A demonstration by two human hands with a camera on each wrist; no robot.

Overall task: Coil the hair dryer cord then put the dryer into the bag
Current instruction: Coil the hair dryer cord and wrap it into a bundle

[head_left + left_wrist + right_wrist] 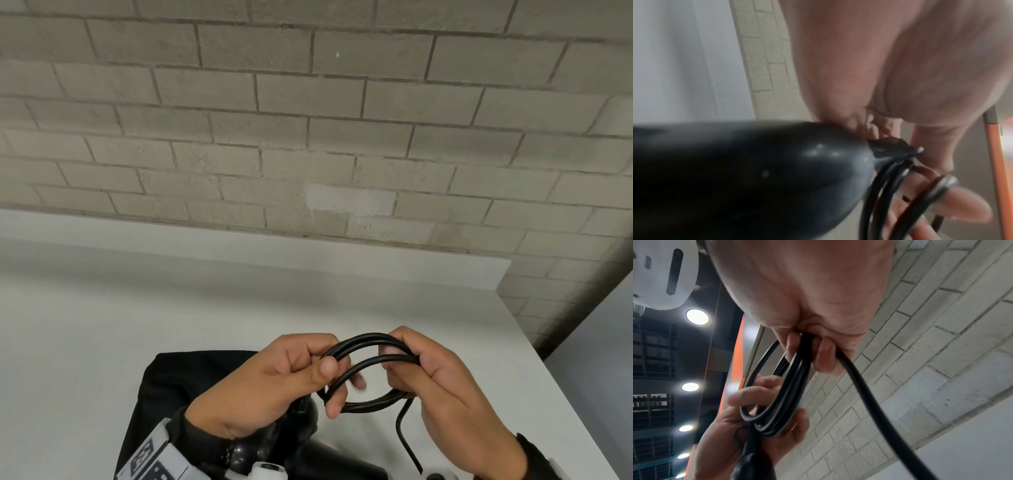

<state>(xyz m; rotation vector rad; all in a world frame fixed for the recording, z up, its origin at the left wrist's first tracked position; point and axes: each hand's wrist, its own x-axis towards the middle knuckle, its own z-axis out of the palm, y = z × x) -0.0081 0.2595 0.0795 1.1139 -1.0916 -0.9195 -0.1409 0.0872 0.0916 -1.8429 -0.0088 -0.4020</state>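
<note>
Both hands hold a coil of black cord (pixel 368 363) above the white table. My left hand (pixel 291 370) pinches the coil's left side between thumb and fingers. My right hand (pixel 424 373) grips the right side, fingers curled round several strands (pixel 797 369). A loose cord tail (pixel 404 435) hangs from the right hand toward the bottom edge. The glossy black hair dryer (pixel 274 442) lies under my left wrist; its handle end (pixel 756 170) fills the left wrist view. A black bag (pixel 191 380) lies flat on the table beneath the dryer.
The white table (pixel 171 308) runs back to a grey brick wall (pixel 308 120). Its right edge (pixel 548 370) drops off close to my right hand. In the right wrist view, ceiling lights (pixel 697 316) show.
</note>
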